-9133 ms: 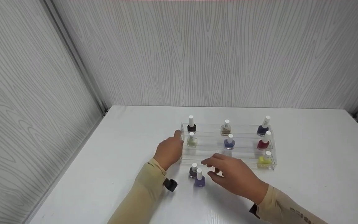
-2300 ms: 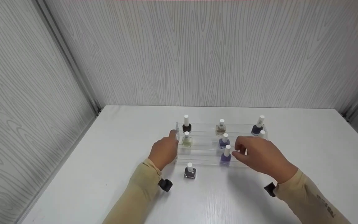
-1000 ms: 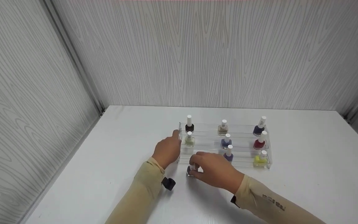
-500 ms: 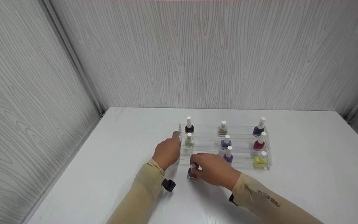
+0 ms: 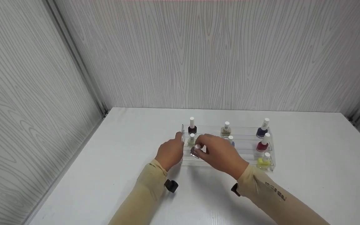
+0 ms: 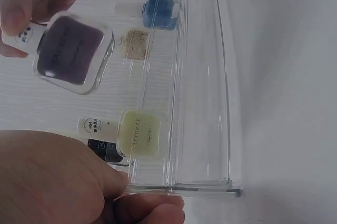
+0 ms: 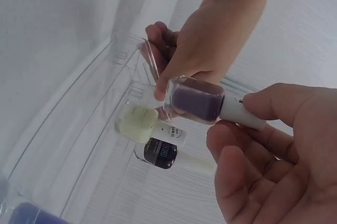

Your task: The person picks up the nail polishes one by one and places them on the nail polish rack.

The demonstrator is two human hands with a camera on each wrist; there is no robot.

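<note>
R hand (image 5: 220, 154) pinches the dark purple bottle (image 7: 196, 101) by its white cap w/ fingers (image 7: 279, 105), so the body hangs free, off the surface, just over the clear rack's (image 6: 202, 103) low step. L hand (image 5: 169, 151) fingers curl round the rack's end, prob to steady it.
</note>
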